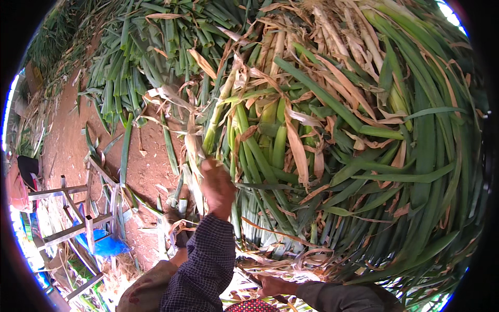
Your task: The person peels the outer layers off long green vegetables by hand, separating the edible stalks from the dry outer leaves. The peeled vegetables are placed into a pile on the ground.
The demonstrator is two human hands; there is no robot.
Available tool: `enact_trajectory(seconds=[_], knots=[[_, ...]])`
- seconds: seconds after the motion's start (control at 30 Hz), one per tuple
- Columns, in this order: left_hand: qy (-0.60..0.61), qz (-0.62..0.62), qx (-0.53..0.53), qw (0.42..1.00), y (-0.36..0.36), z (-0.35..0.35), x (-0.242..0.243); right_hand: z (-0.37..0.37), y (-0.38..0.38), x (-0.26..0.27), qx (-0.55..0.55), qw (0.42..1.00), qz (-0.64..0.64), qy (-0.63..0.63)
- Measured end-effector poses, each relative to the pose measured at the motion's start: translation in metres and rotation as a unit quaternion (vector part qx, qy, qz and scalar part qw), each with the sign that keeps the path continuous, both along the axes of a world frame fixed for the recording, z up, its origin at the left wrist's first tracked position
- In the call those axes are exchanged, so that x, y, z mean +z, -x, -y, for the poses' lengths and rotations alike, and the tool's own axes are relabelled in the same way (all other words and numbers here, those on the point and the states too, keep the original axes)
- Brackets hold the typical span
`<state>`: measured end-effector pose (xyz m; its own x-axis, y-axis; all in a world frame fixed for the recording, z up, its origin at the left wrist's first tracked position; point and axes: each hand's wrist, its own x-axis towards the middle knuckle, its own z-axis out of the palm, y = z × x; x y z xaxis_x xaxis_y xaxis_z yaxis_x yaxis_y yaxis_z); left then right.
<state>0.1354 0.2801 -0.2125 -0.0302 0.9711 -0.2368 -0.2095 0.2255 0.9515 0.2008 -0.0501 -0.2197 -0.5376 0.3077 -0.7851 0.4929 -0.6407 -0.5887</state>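
My left hand [219, 189], blurred and in a dark checked sleeve, is closed around a long green onion stalk [213, 124]. The stalk's pale end points away from me, and dry whitish leaf [192, 146] hangs alongside it. Low in the view, my right hand [269, 286] comes out of a plain dark sleeve and grips a thin dark tool [249, 276], perhaps a knife. Its exact kind is unclear. Right of my left hand lies a large heap of green onions [273, 156] with brown, dried leaves among them.
Cut green onion tops [167, 50] are piled at the upper left. Loose leaves lie on the reddish dirt floor [152, 152]. A metal frame [87, 226] stands at the left beside blue plastic [103, 245]. A clothed knee [146, 286] shows below.
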Motion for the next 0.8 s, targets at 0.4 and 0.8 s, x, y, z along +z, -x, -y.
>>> enact_trajectory(seconds=[0.4, 0.8], knots=[[-0.225, -0.364, -0.246, 0.87, -0.092, -0.081, -0.021, 0.017, 0.016, -0.024, -0.013, 0.998, -0.036, 0.039], [-0.304, -0.691, -0.418, 0.506, -0.121, -0.043, 0.04, -0.003, 0.007, 0.012, -0.034, 0.998, -0.035, 0.041]])
